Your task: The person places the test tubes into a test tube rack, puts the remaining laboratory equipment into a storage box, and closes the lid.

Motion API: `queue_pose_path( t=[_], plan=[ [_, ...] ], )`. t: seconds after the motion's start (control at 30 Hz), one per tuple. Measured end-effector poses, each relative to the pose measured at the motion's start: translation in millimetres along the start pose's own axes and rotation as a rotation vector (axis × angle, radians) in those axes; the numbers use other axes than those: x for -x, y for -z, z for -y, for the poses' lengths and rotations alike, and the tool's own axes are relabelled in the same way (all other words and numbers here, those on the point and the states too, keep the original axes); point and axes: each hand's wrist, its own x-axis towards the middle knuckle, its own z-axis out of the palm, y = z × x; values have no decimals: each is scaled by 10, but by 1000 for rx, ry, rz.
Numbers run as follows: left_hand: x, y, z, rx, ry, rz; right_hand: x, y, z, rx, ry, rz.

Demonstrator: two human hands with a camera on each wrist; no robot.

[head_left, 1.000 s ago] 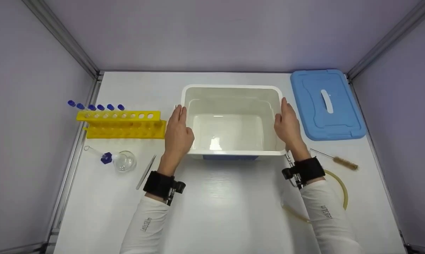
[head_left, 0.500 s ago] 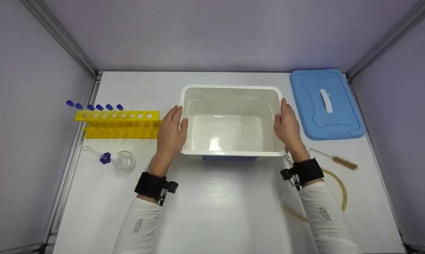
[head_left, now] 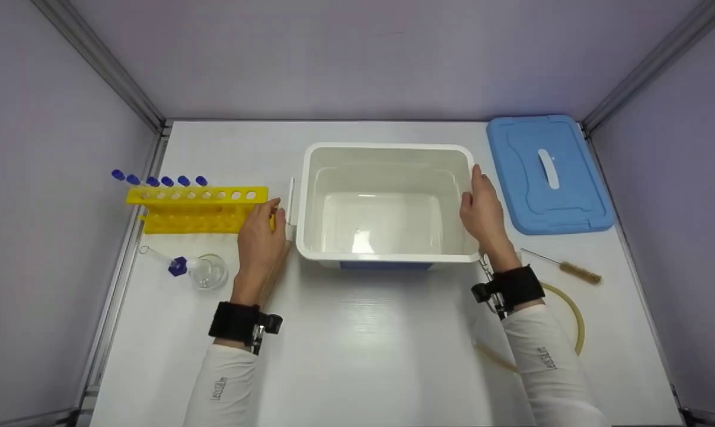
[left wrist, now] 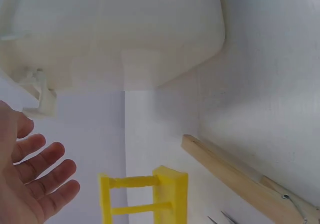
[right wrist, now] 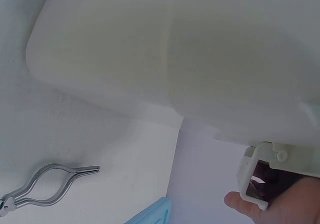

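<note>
A white plastic bin [head_left: 366, 225], lidless, stands mid-table. My right hand [head_left: 484, 210] touches its right side, fingers extended along the outer wall. In the right wrist view that hand's thumb lies by a white latch [right wrist: 252, 176], which partly hides the fingers. My left hand [head_left: 261, 240] is apart from the bin and holds nothing, its fingers loosely spread. It is between the bin's left latch [head_left: 291, 200], which sticks outward, and the yellow test tube rack [head_left: 197, 222]. Several blue-capped tubes [head_left: 167, 181] stand tilted in the rack.
A blue lid [head_left: 559, 178] lies at the back right. Nearer are a brush [head_left: 580, 273], tubing [head_left: 580, 320] and metal tongs [right wrist: 55, 186]. On the left lies a round flask [head_left: 208, 271]; a wooden test tube clamp [left wrist: 225, 176] and tweezers tips [left wrist: 220, 217] show in the left wrist view.
My left hand has moved off the bin's left side, leftward and toward me, uncovering the outward latch. My right hand has stayed at the bin's right side.
</note>
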Motion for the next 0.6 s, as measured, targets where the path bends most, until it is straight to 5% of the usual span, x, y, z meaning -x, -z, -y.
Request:
queue_pose_path(
  t=[0.13,0.33,0.6],
  plan=[
    [52,-60,128,-23,31,44,-1,-5,-3,0,-3,-1],
    [128,-171,336,-123,104,193,-10,0,10,-3,-4,1],
    [224,-312,497,-254,79,265,-8,4,13,-5,-3,1]
  ],
)
